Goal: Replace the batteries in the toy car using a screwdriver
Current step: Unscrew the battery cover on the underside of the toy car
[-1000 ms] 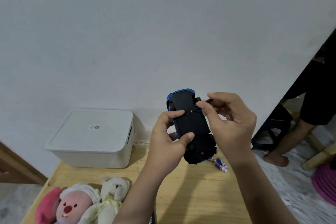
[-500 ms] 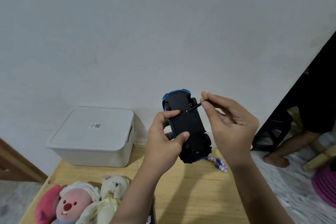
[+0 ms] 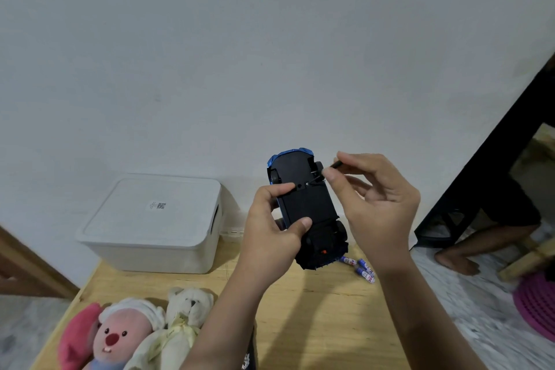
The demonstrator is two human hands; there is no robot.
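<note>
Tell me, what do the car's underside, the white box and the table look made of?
Car underside: probably moulded plastic, matt black with formed ridges. Box: likely plastic, smooth matt white, rounded corners. Table: looks like light wood or bamboo, fine straight grain; could be laminate.

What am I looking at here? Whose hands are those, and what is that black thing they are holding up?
The picture comes from a camera worn on a person's head, so you see what they see: their own two bare hands. There is no machine here.

The left hand holds a toy car upside down in the air, so you see its black underside and a bit of its blue body at the top. The right hand pinches a thin screwdriver, with its tip on the car's underside, near a small screw hole.

Below is a wooden table. On it lie some small batteries, a white box with a lid, and two soft toys: a pink plush animal and a cream teddy bear. Behind everything is a plain wall. At the right edge someone else's leg and foot show.
</note>
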